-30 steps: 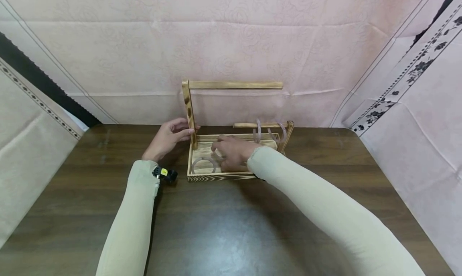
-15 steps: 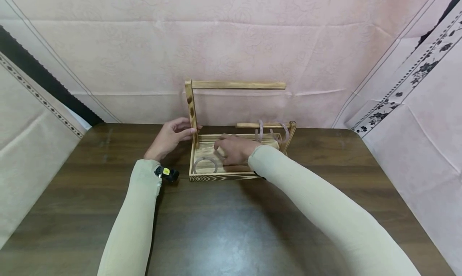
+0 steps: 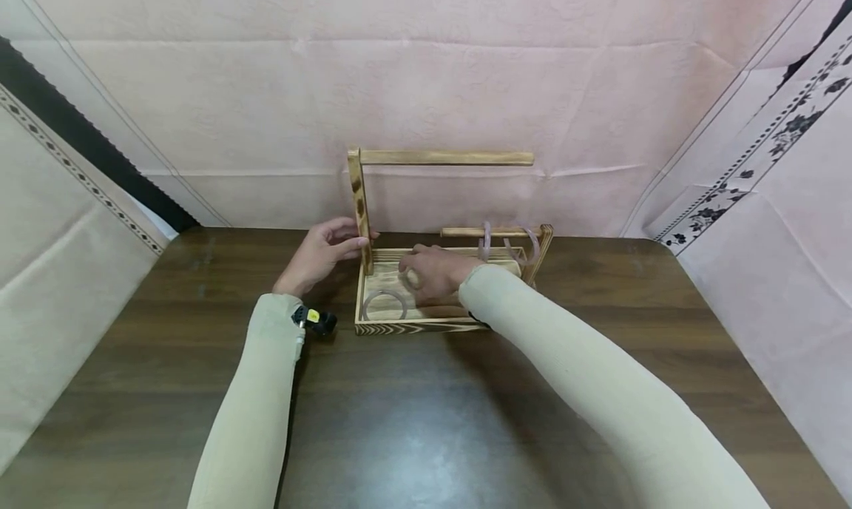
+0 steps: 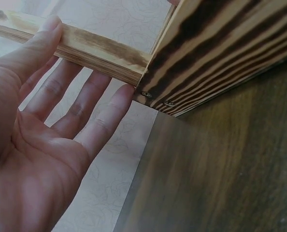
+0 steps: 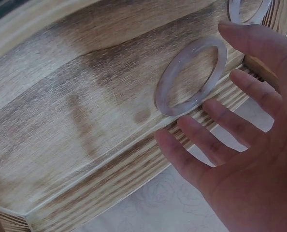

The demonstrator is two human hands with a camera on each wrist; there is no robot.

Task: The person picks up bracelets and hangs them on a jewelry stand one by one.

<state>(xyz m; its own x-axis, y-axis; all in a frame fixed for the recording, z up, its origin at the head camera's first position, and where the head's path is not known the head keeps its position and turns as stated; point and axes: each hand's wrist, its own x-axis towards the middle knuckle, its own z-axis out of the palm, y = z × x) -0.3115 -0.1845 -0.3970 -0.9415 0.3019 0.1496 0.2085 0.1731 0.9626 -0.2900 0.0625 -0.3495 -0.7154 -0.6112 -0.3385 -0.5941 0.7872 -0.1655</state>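
Observation:
A wooden stand has a shallow tray (image 3: 426,325), a tall left post (image 3: 360,206) with a top bar (image 3: 446,157), and a lower bar (image 3: 459,231) on a short right post. My left hand (image 3: 322,256) holds the tall post between thumb and fingers. My right hand (image 3: 435,272) is over the tray, fingers spread and loosely bent, holding nothing. Just by its fingertips a pale translucent bangle (image 5: 165,87) lies on the tray floor; whether they touch it I cannot tell. Another bangle (image 3: 384,291) lies at the tray's front left. Two bangles (image 3: 487,241) hang on the lower bar.
The stand sits near the far edge of a dark wooden table (image 3: 399,420). Behind it hangs a pale pink cloth (image 3: 452,87), close to the stand's back. Patterned cloth (image 3: 772,287) drapes the right side too.
The whole head view has drifted so the stand sits slightly farther right. My right hand's fingers have shifted a little over the tray. The left hand keeps its hold on the post.

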